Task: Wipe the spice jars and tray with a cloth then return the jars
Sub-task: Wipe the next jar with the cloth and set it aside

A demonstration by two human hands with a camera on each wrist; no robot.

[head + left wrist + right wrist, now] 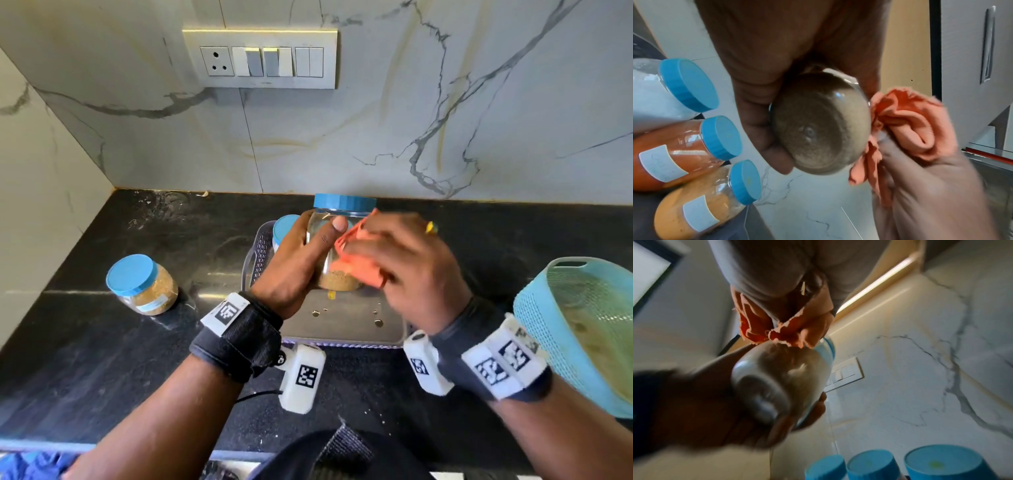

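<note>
The clear spice jar (337, 246) with its blue lid (344, 201) is held upright in the air, above the grey tray (342, 325), with a shallow layer of brownish powder at its bottom. The left hand (294, 267) wraps round the jar's side, thumb across the front and fingers curled behind it. Against the jar's other side, the right hand (407, 260) bunches an orange cloth (356, 263) in curled fingers, and the cloth touches the jar wall; this hand is blurred in all views. Beyond the left hand, a second blue-lidded jar (286, 229) stands in the tray's far corner, partly hidden by the knuckles. The left wrist view shows three lidded jars close beside that hand: one with white contents (657, 91), one with orange-red powder (680, 151), one with yellow-orange powder (701, 199), the last two bearing pale labels. Out past the left hand, well apart from the tray, a further jar (144, 284) of brown granules stands on the black surface (102, 359). Near the right wrist sits a turquoise mesh basket (582, 329). A few droplets lie on the tray floor below the held jar. Behind everything rises a marble wall with a switch panel (260, 60).
</note>
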